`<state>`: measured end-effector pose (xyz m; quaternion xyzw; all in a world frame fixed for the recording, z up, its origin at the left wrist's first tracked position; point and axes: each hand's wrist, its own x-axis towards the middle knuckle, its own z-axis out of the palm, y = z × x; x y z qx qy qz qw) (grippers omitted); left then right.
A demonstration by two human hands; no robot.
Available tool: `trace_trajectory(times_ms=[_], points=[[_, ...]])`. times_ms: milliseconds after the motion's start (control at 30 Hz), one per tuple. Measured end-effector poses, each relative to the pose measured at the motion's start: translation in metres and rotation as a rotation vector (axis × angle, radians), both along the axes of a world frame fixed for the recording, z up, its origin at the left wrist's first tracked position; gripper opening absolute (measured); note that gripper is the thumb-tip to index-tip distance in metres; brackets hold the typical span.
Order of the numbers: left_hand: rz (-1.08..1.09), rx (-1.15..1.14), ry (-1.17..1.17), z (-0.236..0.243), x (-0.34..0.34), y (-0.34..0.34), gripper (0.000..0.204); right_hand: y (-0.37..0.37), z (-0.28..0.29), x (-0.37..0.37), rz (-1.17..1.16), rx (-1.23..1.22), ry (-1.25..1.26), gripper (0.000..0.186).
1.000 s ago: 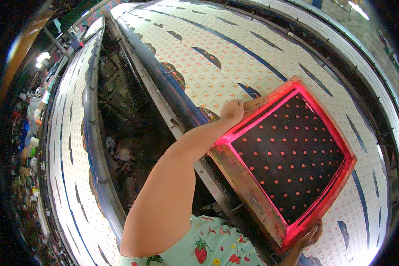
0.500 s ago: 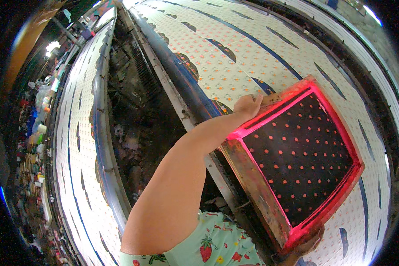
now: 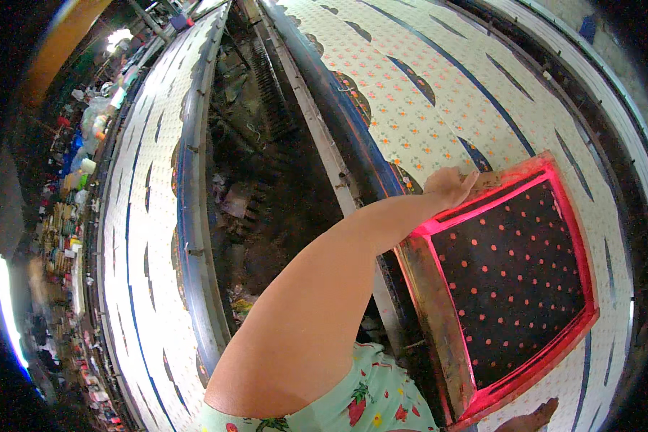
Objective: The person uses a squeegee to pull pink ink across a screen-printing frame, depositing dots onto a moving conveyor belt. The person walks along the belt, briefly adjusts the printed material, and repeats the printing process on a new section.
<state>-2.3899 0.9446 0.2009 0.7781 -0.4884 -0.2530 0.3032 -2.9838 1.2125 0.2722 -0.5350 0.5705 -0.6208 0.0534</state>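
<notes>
A screen frame [image 3: 594, 286] with bright pink-stained edges surrounds a dark mesh [image 3: 515, 277] dotted with pink spots, lying over a long table [image 3: 410, 101] of pale floral-printed fabric with dark curved patches. My left hand [image 3: 450, 186] grips the wooden bar along the frame's upper left edge. At the lower right, my right hand [image 3: 536, 415] is just below the frame's bottom edge, apart from it, fingers loosely extended with nothing visible in them.
Another long printed table [image 3: 147, 216] runs along the left, past a dark gap holding debris and metal rails [image 3: 320, 137]. Piled goods and containers [image 3: 75, 223] line the far left. A further long rail and strip [image 3: 605, 86] runs at the right.
The view has shifted, so tables and frame appear farther right and lower. My right hand has come away from the frame's lower edge; my left hand still holds its bar.
</notes>
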Motion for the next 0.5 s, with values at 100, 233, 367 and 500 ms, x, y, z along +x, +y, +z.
trace_trajectory(times_ms=[100, 233, 367, 500], points=[[-0.002, 0.002, 0.01, 0.002, 0.002, 0.0, 0.083, 0.017, -0.007, -0.018, 0.001, 0.093, 0.002, 0.063], [-0.007, -0.007, -0.005, -0.001, 0.003, -0.003, 0.083, 0.056, -0.064, -0.026, 0.038, 0.257, 0.109, 0.068], [-0.021, 0.063, -0.003, 0.01, 0.002, 0.001, 0.082, 0.071, -0.086, 0.025, -0.055, 0.4, 0.0, 0.068], [-0.01, 0.031, 0.004, 0.009, 0.004, 0.006, 0.081, 0.073, -0.094, 0.038, -0.05, 0.415, -0.059, 0.068]])
